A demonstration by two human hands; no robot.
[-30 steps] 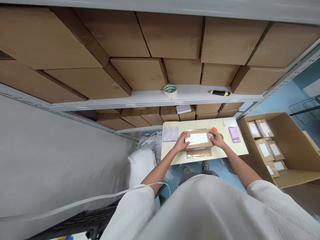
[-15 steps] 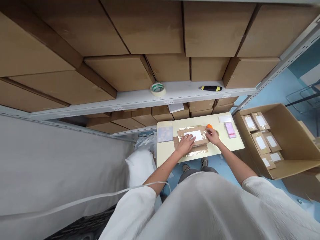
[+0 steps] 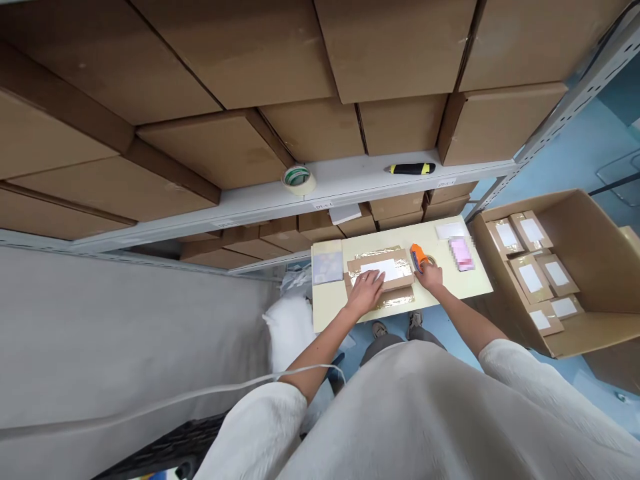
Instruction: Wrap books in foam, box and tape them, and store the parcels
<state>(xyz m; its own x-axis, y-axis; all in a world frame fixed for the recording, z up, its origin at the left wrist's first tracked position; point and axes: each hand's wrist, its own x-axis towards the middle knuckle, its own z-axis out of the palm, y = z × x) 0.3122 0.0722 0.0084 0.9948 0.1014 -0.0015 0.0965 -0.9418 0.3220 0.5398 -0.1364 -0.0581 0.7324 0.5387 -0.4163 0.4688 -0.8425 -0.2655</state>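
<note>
A small brown cardboard box (image 3: 400, 280) with a white label (image 3: 384, 269) lies on the cream tabletop. My left hand (image 3: 367, 290) rests on its left part, fingers stretched across the top and the label's edge. Just right of the box, my right hand (image 3: 430, 275) is closed around an orange tape dispenser (image 3: 419, 253) fitted with a roll of tape. Part of the dispenser is hidden by the hand. Flat cardboard with shiny tape (image 3: 395, 298) shows beneath the box.
A clear plastic packet (image 3: 328, 265) lies at the table's left, a pink item (image 3: 461, 253) at its right. The shelf (image 3: 350, 170) ahead holds boxes, a tape roll (image 3: 299, 179) and a cutter (image 3: 411, 169). An open carton (image 3: 600, 260) with several labelled boxes stands right.
My right hand has left the box's right end and closed on the orange tape dispenser beside it. My left hand stays on the box. The view has shifted slightly.
</note>
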